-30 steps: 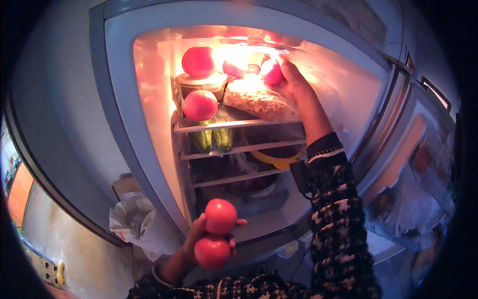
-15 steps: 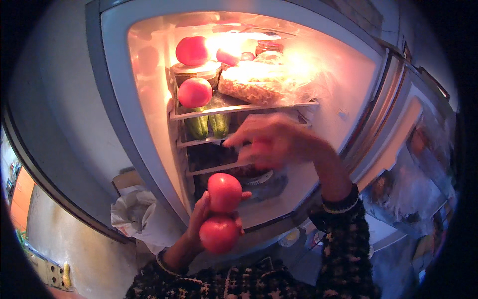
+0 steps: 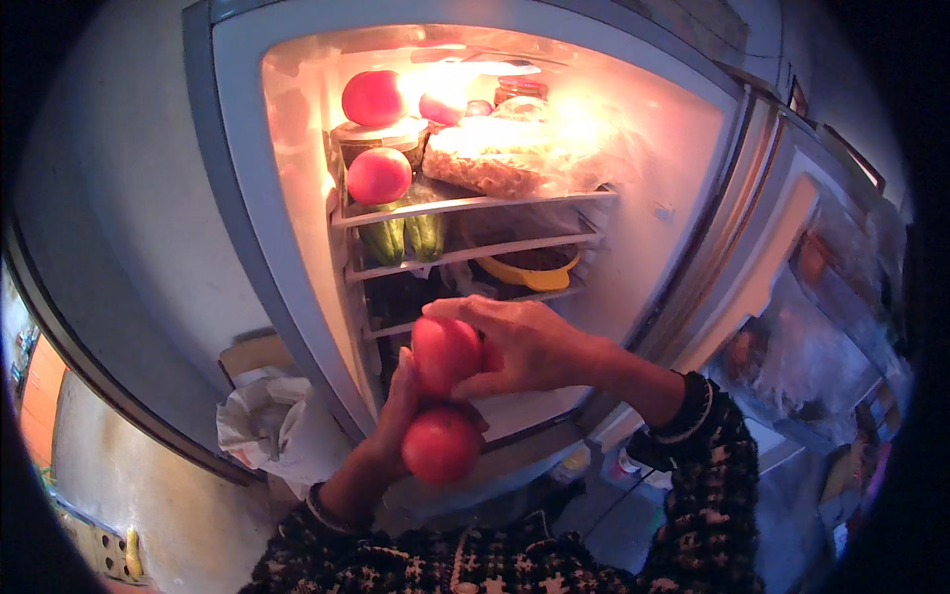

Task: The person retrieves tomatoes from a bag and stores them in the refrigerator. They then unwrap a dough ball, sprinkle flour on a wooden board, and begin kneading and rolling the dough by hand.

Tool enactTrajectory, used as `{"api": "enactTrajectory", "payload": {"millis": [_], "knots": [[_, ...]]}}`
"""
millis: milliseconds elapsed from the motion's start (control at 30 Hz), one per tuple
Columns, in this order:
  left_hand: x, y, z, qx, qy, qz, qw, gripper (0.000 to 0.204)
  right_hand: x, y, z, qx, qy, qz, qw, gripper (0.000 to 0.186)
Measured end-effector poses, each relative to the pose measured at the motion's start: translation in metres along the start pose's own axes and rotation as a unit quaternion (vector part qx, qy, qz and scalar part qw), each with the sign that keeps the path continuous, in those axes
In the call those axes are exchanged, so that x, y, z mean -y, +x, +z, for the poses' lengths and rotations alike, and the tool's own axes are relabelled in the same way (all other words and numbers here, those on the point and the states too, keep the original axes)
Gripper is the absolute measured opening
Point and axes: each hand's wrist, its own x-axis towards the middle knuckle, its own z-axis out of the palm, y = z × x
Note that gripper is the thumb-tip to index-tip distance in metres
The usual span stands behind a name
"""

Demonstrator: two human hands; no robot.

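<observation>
Two red tomatoes are stacked in front of the refrigerator. My left hand (image 3: 394, 408) is closed round them from the left, its thumb raised beside the upper tomato (image 3: 445, 351). The lower tomato (image 3: 440, 445) rests against the palm side, with most of the fingers hidden behind it. My right hand (image 3: 539, 346) comes in from the right and grips the upper tomato, fingers over its top and thumb below. A reddish patch shows inside the right hand's curl; I cannot tell what it is.
The refrigerator shelf (image 3: 475, 207) carries tomatoes (image 3: 379, 176), a lidded tub and a bagged food pack (image 3: 485, 163). Green cucumbers (image 3: 424, 238) and a yellow-rimmed dish (image 3: 529, 274) stand below. The open door (image 3: 752, 297) with bagged items is at right, a white bag (image 3: 262, 421) at left.
My right hand has moved down and left from before the shelves onto the upper tomato. The yellow-rimmed dish has come into sight. My left hand still holds the tomatoes.
</observation>
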Motion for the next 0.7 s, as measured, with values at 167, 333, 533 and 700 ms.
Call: {"api": "enactTrajectory", "payload": {"millis": [167, 333, 533, 700], "knots": [[-0.01, -0.004, 0.003, 0.019, -0.025, -0.002, 1.0, 0.093, 0.001, 0.003, -0.005, -0.025, 0.219, 0.037, 0.975, 0.075], [-0.018, -0.005, 0.014, 0.029, 0.032, -0.004, 0.999, 0.093, 0.002, 0.005, -0.003, -0.025, 0.121, -0.002, 0.992, 0.085], [-0.02, 0.002, 0.016, 0.041, 0.007, -0.006, 0.999, 0.092, -0.007, -0.005, 0.009, -0.022, 0.368, 0.08, 0.926, 0.082], [-0.013, 0.009, 0.005, 0.057, -0.127, 0.009, 0.99, 0.083, -0.021, 0.009, -0.021, -0.163, 0.375, 0.091, 0.908, 0.076]]}}
